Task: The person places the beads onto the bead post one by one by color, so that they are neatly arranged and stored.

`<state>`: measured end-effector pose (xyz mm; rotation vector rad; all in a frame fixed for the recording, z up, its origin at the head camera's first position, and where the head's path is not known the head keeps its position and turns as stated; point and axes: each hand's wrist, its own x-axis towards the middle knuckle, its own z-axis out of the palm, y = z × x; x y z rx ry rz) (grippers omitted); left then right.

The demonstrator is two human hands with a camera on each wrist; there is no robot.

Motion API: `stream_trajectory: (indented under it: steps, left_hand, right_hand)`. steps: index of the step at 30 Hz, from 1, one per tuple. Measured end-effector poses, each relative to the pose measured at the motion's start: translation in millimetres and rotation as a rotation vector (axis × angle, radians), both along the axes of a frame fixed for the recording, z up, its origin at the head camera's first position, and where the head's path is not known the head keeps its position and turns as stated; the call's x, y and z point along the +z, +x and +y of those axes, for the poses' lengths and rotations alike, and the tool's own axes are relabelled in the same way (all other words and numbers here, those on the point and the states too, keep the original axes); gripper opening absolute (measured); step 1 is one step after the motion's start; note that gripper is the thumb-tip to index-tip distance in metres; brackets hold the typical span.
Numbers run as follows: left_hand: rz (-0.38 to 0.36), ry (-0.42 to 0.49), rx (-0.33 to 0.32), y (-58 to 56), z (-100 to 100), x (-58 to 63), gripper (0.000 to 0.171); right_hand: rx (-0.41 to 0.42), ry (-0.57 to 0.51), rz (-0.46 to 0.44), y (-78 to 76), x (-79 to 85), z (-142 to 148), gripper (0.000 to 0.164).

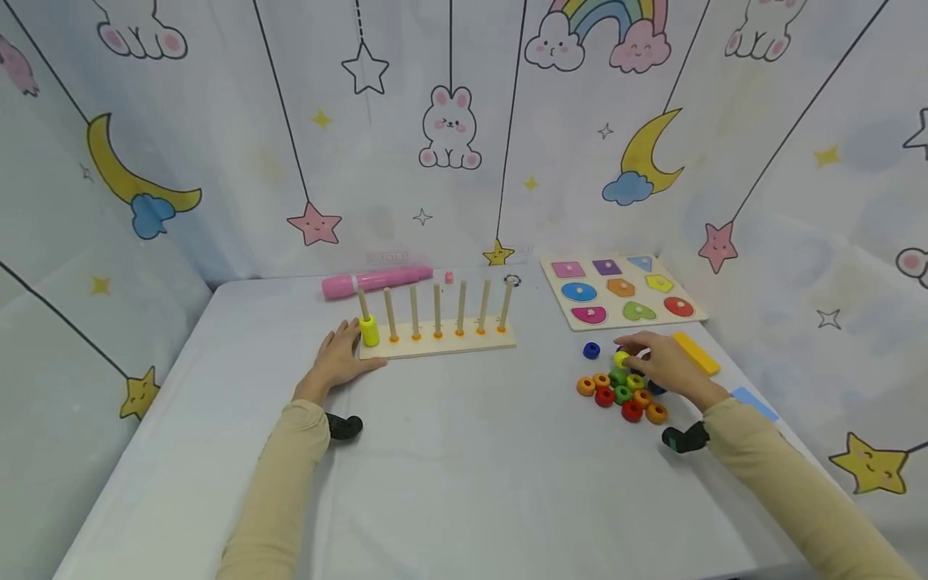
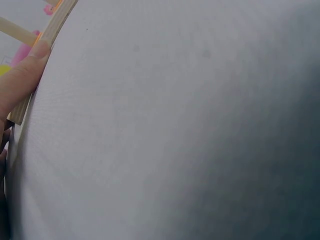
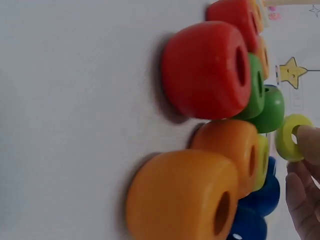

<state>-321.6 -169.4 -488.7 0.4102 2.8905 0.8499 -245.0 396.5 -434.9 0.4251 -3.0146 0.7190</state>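
My left hand (image 1: 339,359) holds the left end of a wooden peg board (image 1: 442,341), thumb along its front edge and fingers at the left side. In the left wrist view the thumb (image 2: 25,70) lies against the board's edge (image 2: 52,27). Several upright pegs stand on the board, and yellow beads (image 1: 370,332) are on the leftmost one. My right hand (image 1: 663,364) pinches a yellow bead (image 3: 290,137) between thumb and fingers, above a cluster of loose beads. Among these are a red bead (image 3: 200,70), an orange bead (image 3: 175,195) and a green bead (image 3: 270,110).
A shape puzzle board (image 1: 594,294) lies at the back right. Right of the beads are a yellow block (image 1: 696,354) and a blue flat piece (image 1: 754,403). A pink pen-shaped toy (image 1: 377,280) lies behind the peg board. A blue bead (image 1: 591,350) sits apart from the cluster.
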Motion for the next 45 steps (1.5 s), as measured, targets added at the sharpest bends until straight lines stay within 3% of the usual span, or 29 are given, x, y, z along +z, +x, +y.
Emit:
stream_trajectory:
  steps: [5, 10, 15, 19, 24, 27, 31, 37, 45]
  left_hand:
    - [-0.001, 0.005, 0.000, 2.0, -0.8, -0.3, 0.097]
    - [-0.012, 0.004, 0.005, 3.0, -0.5, -0.1, 0.096]
    - [-0.003, 0.000, 0.002, 1.4, -1.2, 0.0, 0.097]
    - [-0.007, -0.006, 0.001, 1.3, -2.8, 0.1, 0.098]
    - [-0.008, -0.017, 0.001, 0.3, -2.6, 0.4, 0.100]
    - [-0.014, -0.023, 0.007, -0.3, -2.6, 0.0, 0.100]
    - [-0.012, -0.025, 0.005, -2.6, -1.8, 1.7, 0.099]
    - [0.001, -0.023, 0.001, -3.3, -1.0, 7.5, 0.098]
    - [-0.010, -0.012, 0.013, -0.7, -2.9, 5.1, 0.098]
  right_hand:
    - [0.020, -0.066, 0.033, -6.8, 4.3, -7.8, 0.031]
    - [-0.003, -0.154, -0.015, -20.6, 13.4, -24.0, 0.030]
    - [0.025, -0.164, -0.004, -38.2, 24.0, -50.7, 0.035]
    - [0.088, -0.207, 0.073, -55.7, 41.7, -85.3, 0.032]
    - [0.113, -0.289, 0.138, -76.7, 75.8, -138.4, 0.031]
    - [0.175, -0.319, 0.209, -89.1, 93.6, -173.3, 0.028]
    - [0.244, -0.318, 0.273, -104.3, 107.1, -218.0, 0.026]
    - [0.353, -0.329, 0.263, -118.0, 106.9, -285.9, 0.029]
    - [0.464, -0.294, 0.202, -119.7, 85.4, -363.7, 0.026]
